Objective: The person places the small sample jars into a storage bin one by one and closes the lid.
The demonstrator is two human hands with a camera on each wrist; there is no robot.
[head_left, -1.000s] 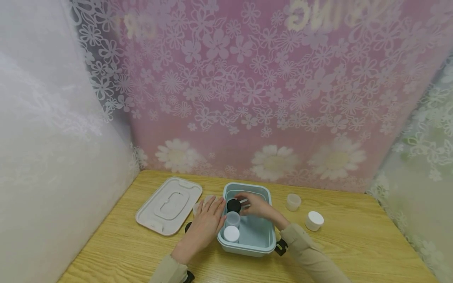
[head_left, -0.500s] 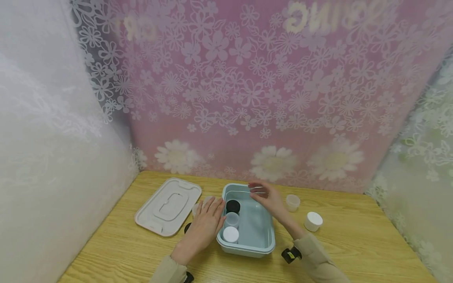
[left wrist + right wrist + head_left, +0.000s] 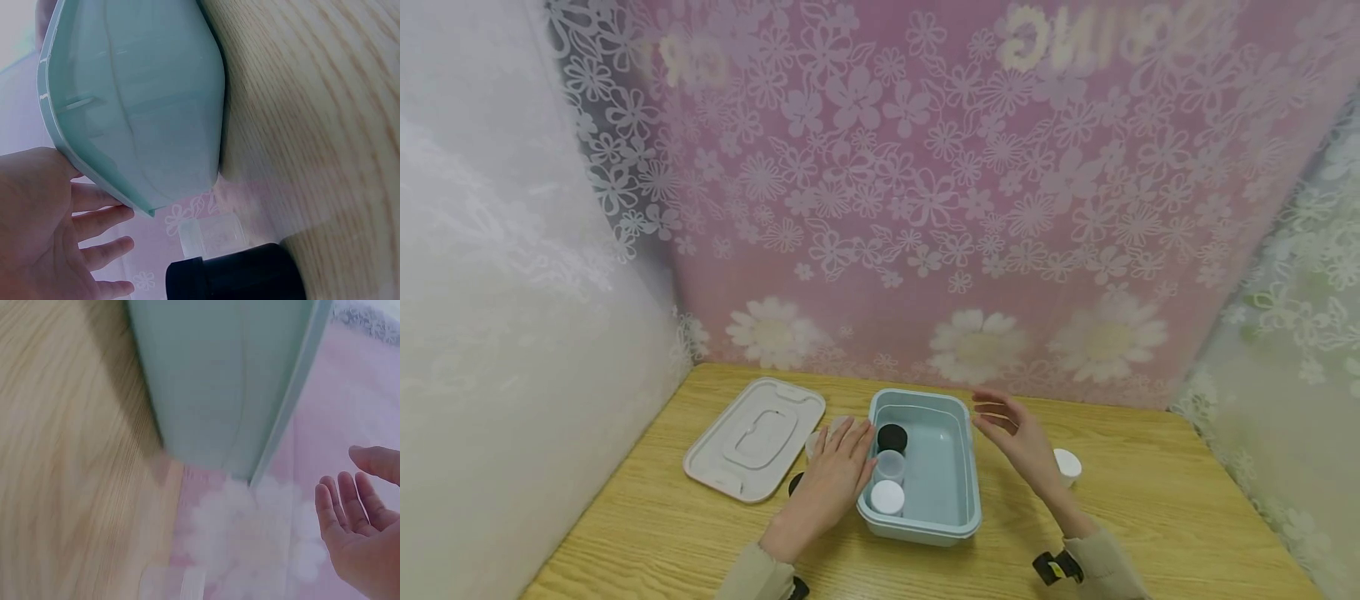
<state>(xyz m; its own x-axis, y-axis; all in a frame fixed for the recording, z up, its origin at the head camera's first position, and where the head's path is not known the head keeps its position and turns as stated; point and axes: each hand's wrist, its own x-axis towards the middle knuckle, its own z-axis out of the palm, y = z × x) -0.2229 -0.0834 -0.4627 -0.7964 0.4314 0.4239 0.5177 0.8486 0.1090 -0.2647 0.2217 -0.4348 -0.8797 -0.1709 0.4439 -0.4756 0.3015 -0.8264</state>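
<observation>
A light blue plastic box (image 3: 936,479) stands on the table. Along its left inside wall sit a black jar (image 3: 892,437), a translucent jar (image 3: 890,466) and a white-lidded jar (image 3: 887,497) in a row. My left hand (image 3: 831,479) rests at the box's left rim, fingers straight. Past the right rim, my right hand (image 3: 1018,437) hovers above the table, fingers loosely bent and holding nothing. Below it, the right wrist view catches part of a translucent jar (image 3: 170,584), which the hand covers in the head view. A white jar (image 3: 1067,465) is partly behind the right hand.
A pale grey lid (image 3: 756,437) lies flat left of the box. Between lid and box, partly behind my left hand, are a black jar (image 3: 237,275) and a clear jar (image 3: 215,236). A pink flowered curtain (image 3: 880,250) hangs behind the table.
My right hand has let go of the black jar in the box, lifted out and moved right over the rim toward the jars there. The left hand has stayed in place.
</observation>
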